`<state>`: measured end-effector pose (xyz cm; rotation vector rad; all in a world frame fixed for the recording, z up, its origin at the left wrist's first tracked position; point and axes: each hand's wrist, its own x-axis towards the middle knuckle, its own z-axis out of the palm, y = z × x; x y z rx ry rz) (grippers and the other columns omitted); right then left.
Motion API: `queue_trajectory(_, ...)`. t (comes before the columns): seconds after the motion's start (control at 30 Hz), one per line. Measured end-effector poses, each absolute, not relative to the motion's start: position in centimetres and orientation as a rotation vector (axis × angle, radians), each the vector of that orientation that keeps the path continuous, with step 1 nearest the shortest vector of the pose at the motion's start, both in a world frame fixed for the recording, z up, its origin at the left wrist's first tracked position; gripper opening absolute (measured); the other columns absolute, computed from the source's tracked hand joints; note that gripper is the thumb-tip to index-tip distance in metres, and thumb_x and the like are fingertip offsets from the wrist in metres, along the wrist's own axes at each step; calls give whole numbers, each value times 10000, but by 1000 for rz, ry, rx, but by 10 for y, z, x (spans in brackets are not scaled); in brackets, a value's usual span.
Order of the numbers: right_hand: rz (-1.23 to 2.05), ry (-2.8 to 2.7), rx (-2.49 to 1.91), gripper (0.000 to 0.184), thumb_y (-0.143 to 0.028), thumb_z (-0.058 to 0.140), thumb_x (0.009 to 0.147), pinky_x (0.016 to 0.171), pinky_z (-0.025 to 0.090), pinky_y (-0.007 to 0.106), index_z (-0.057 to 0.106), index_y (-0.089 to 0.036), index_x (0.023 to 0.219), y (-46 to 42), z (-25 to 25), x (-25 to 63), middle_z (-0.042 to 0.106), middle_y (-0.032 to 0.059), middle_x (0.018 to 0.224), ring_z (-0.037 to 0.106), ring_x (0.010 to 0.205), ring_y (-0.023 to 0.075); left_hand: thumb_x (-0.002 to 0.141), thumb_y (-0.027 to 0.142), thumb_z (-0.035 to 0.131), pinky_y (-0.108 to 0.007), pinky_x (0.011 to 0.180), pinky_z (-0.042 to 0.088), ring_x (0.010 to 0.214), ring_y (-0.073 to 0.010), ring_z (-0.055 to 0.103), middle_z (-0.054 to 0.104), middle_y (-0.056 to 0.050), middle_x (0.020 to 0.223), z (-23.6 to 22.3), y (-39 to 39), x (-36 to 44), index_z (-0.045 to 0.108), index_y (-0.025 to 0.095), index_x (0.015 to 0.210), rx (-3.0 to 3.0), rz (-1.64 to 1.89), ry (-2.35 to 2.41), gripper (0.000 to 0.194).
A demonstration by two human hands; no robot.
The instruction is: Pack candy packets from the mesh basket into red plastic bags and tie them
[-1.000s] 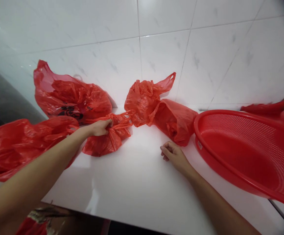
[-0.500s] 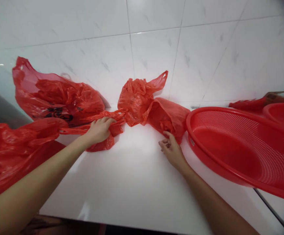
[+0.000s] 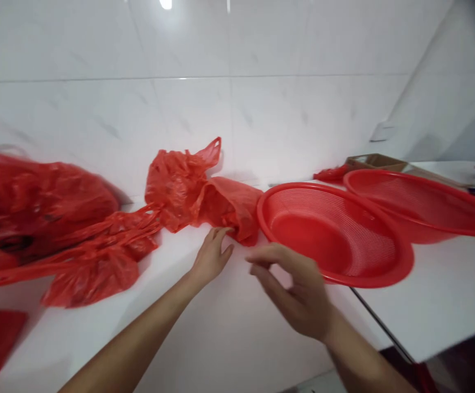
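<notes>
The bag (image 3: 243, 199) is lying on its side just left of the basket (image 3: 311, 240), its mouth gaping; crumpled red plastic is showing inside. The left hand (image 3: 213, 254), left of the basket, is overlapping the lower edge of that mouth with its fingertips; whether they are pinching the plastic, I cannot tell. The right hand (image 3: 292, 289) is hovering before the basket's near left rim, blurred, thumb and forefinger curving toward each other with a narrow gap and holding nothing. The basket is standing with its red floor lying bare. Farther left of it, beyond the bag, a bunched bag (image 3: 176, 188) is leaning by the wall (image 3: 270, 125), its contents hiding. Well left of the basket, a small bag (image 3: 98, 273) and a big bag (image 3: 45, 196) are bulging, their contents hiding too. Right of the basket, a second basket (image 3: 421, 202) is standing, and a box (image 3: 374, 162) is sitting behind.
</notes>
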<state>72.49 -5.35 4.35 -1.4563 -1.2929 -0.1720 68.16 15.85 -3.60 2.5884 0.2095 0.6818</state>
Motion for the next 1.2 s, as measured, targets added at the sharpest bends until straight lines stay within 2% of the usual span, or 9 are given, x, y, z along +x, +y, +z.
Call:
queue_trajectory(0.17, -891, -733, -1990, 202, -266, 516, 899, 812, 461, 317, 645, -212, 1044, -183, 64, 845, 674, 74, 952, 620, 862, 177, 888, 186, 455, -459, 1038, 415, 1217, -237, 479, 479, -90, 1290, -63, 161, 662, 473, 262, 1253, 2581, 682, 162, 373)
queue_trajectory(0.27, -937, -506, -2606, 372, -236, 502, 861, 878, 377, 416, 596, -126, 1203, -253, 32, 934, 609, 212, 1159, 544, 1062, 290, 896, 207, 447, -487, 1014, 438, 1235, -268, 461, 434, -99, 1336, -77, 161, 654, 468, 285, 1247, 2648, 740, 153, 361)
queue_trajectory(0.37, -830, -439, -2833, 369, -235, 574, 788, 795, 362, 438, 627, -116, 1133, -297, -9, 975, 627, 245, 1065, 529, 1002, 336, 887, 217, 460, -503, 976, 465, 1224, -289, 468, 441, -98, 1345, -82, 159, 653, 458, 309, 1257, 2732, 766, 59, 381)
queue_trajectory(0.5, -858, -387, -2824, 249, -306, 521, 854, 714, 351, 413, 663, -168, 1006, -310, -44, 970, 636, 212, 983, 521, 922, 312, 891, 232, 457, -485, 938, 500, 1207, -290, 487, 451, -103, 1343, -82, 159, 654, 459, 303, 1266, 2773, 750, 54, 382)
queue_trajectory(0.63, -863, -374, -2799, 278, -322, 472, 884, 706, 348, 406, 670, -173, 1010, -306, -51, 962, 635, 198, 949, 518, 892, 297, 892, 230, 456, -485, 956, 491, 1205, -286, 494, 464, -111, 1331, -82, 159, 654, 461, 279, 1267, 2792, 770, 51, 378)
queue_trajectory(0.77, -907, -356, -2758, 381, -340, 455, 898, 808, 360, 451, 614, -156, 1192, -301, -45, 963, 557, 242, 1214, 479, 1098, 350, 895, 225, 451, -481, 948, 496, 1192, -284, 503, 473, -116, 1320, -82, 158, 654, 464, 267, 1262, 2807, 792, 41, 370)
queue_trajectory(0.9, -1085, -326, -2617, 468, -339, 461, 903, 985, 301, 495, 530, -117, 1309, -288, -32, 949, 362, 254, 1439, 294, 1332, 383, 886, 228, 460, -477, 929, 510, 1185, -289, 513, 488, -112, 1311, -81, 156, 653, 483, 275, 1251, 2791, 804, 72, 368)
queue_trajectory(1.07, -1040, -520, -2354, 405, -347, 430, 909, 1050, 338, 465, 555, -180, 1257, -259, -16, 902, 480, 158, 1370, 425, 1286, 284, 882, 229, 458, -463, 908, 522, 1199, -293, 504, 490, -112, 1319, -79, 154, 651, 498, 271, 1245, 2781, 777, 122, 367)
queue_trajectory(1.2, -836, -612, -2287, 375, -446, 452, 906, 1036, 373, 500, 604, -235, 1176, -240, -12, 858, 498, 109, 1358, 445, 1284, 277, 882, 223, 458, -480, 904, 514, 1174, -296, 514, 489, -125, 1313, -75, 151, 651, 503, 259, 1244, 2766, 795, 140, 366)
